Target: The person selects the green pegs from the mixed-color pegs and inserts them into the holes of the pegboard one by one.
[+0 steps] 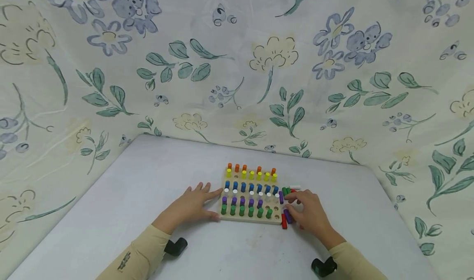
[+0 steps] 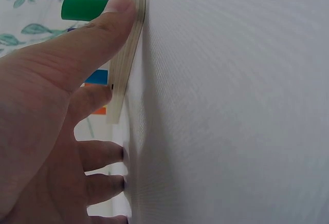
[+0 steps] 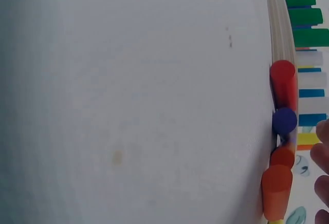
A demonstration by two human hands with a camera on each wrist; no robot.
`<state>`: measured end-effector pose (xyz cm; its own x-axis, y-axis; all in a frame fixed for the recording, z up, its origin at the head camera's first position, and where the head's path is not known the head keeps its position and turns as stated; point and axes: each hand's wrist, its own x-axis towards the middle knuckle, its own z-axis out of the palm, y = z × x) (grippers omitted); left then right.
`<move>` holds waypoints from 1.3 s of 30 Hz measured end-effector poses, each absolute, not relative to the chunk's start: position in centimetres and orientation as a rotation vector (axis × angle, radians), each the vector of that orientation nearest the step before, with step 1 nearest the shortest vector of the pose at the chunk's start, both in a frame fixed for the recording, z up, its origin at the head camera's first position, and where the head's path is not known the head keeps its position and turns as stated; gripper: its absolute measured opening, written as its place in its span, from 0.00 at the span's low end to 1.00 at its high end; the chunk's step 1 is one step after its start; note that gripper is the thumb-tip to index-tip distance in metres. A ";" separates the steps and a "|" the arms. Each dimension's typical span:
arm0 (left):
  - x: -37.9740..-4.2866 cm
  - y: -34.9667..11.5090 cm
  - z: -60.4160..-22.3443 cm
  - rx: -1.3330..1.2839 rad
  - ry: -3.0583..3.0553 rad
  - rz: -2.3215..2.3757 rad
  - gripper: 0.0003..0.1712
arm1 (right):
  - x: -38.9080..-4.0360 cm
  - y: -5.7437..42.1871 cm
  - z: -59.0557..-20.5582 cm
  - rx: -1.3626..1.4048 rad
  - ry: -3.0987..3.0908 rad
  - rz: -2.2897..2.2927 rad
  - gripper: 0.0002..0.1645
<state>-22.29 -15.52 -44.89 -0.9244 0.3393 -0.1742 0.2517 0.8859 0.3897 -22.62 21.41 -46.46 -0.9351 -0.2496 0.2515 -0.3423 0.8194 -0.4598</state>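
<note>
A wooden peg board (image 1: pixel 252 218) lies on the table with rows of orange, yellow, blue, white, purple and green pegs standing in it. My left hand (image 1: pixel 194 204) is spread at its left side, thumb on the near corner and index finger against the edge. At the board's right edge, my right hand (image 1: pixel 309 212) pinches a purple peg (image 1: pixel 281 197) at its fingertips. Bare holes show at the right end of the purple row and of the green row. Only a few right fingertips (image 3: pixel 321 157) enter the right wrist view.
Loose pegs lie along the board's right side: a red peg (image 1: pixel 284 221), another purple peg (image 1: pixel 288 216), green pegs (image 1: pixel 286 190) and a white peg (image 1: pixel 295 187). Orange pegs (image 3: pixel 277 188) show there in the right wrist view. Floral cloth (image 1: pixel 237 86) hangs behind the white table (image 1: pixel 177 152).
</note>
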 end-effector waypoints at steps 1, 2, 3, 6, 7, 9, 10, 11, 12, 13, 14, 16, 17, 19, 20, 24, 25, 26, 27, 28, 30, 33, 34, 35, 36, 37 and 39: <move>-22.3 -15.5 -44.9 0.448 2.816 0.536 0.52 | -22.7 21.5 -46.4 0.461 -2.825 0.764 0.15; -22.2 -15.5 -44.9 0.447 2.815 0.535 0.52 | -22.7 21.6 -46.4 0.460 -2.827 0.767 0.15; -22.2 -15.5 -44.9 0.446 2.816 0.532 0.52 | -22.8 21.7 -46.5 0.461 -2.827 0.771 0.15; -22.2 -15.5 -44.9 0.449 2.819 0.529 0.52 | -23.0 21.9 -46.5 0.460 -2.825 0.776 0.15; -22.2 -15.5 -44.9 0.450 2.820 0.526 0.52 | -23.1 21.9 -46.6 0.460 -2.825 0.771 0.15; -22.3 -15.5 -45.0 0.452 2.824 0.524 0.52 | -23.3 22.0 -46.7 0.463 -2.819 0.767 0.14; -22.3 -15.5 -45.0 0.452 2.824 0.523 0.52 | -23.4 22.1 -46.7 0.466 -2.814 0.765 0.14; -22.3 -15.5 -45.0 0.451 2.825 0.521 0.52 | -23.5 22.1 -46.7 0.467 -2.810 0.763 0.14; -22.3 -15.5 -45.0 0.450 2.825 0.520 0.52 | -23.6 22.1 -46.8 0.468 -2.808 0.765 0.14; -22.3 -15.5 -45.0 0.449 2.825 0.519 0.52 | -23.7 22.1 -46.8 0.470 -2.806 0.765 0.14; -22.2 -15.5 -45.0 0.447 2.825 0.519 0.52 | -23.7 22.1 -46.8 0.470 -2.804 0.769 0.14; -22.2 -15.5 -45.0 0.446 2.826 0.515 0.52 | -23.9 22.1 -46.9 0.462 -2.809 0.769 0.14; -22.2 -15.5 -45.0 0.446 2.827 0.514 0.52 | -24.0 22.1 -46.9 0.460 -2.812 0.771 0.14; -22.2 -15.5 -45.0 0.447 2.830 0.512 0.52 | -24.1 22.1 -46.9 0.459 -2.817 0.760 0.14; -22.2 -15.5 -45.0 0.447 2.831 0.515 0.52 | -24.2 22.1 -46.9 0.458 -2.821 0.754 0.15; -22.3 -15.5 -45.1 0.442 2.827 0.521 0.52 | -24.5 22.0 -47.0 0.456 -2.835 0.735 0.18; -22.3 -15.5 -45.1 0.441 2.825 0.522 0.52 | -24.5 22.0 -47.0 0.454 -2.840 0.734 0.19; -22.3 -15.5 -45.2 0.441 2.825 0.525 0.52 | -24.6 22.0 -47.1 0.456 -2.843 0.732 0.20; -22.3 -15.5 -45.2 0.440 2.824 0.524 0.52 | -24.6 22.0 -47.1 0.451 -2.850 0.737 0.21; -22.3 -15.5 -45.2 0.440 2.823 0.524 0.52 | -24.7 21.9 -47.1 0.444 -2.860 0.737 0.22; -22.3 -15.5 -45.2 0.444 2.826 0.524 0.52 | -24.8 21.9 -47.3 0.429 -2.881 0.742 0.24; -22.2 -15.5 -45.3 0.443 2.830 0.522 0.52 | -25.0 21.9 -47.5 0.401 -2.911 0.749 0.27; -22.2 -15.5 -45.3 0.444 2.831 0.520 0.52 | -25.0 21.9 -47.5 0.399 -2.917 0.744 0.27; -22.2 -15.6 -45.3 0.448 2.835 0.519 0.52 | -25.1 21.9 -47.5 0.403 -2.916 0.741 0.28; -22.2 -15.6 -45.3 0.453 2.838 0.518 0.52 | -25.1 21.9 -47.5 0.406 -2.915 0.734 0.28; -22.2 -15.6 -45.4 0.453 2.839 0.519 0.52 | -25.1 21.9 -47.5 0.411 -2.914 0.728 0.28; -22.2 -15.6 -45.4 0.460 2.844 0.520 0.51 | -25.1 21.9 -47.4 0.422 -2.912 0.717 0.28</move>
